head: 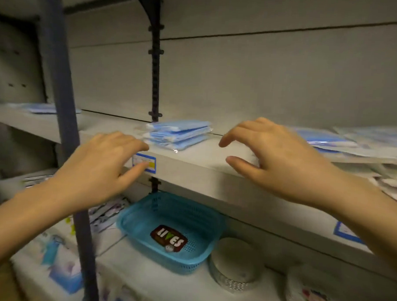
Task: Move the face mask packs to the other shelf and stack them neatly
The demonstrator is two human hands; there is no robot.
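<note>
Both my left hand (96,166) and right hand (276,158) hover empty, fingers spread, flanking stacked face mask packs (179,134) on the grey shelf (215,164).

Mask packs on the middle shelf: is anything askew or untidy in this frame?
The small stack of mask packs between the hands is slightly fanned, its edges not flush. The packs at the right lie loosely overlapped, some overhanging the shelf edge. Both the left hand and right hand are empty.
</note>
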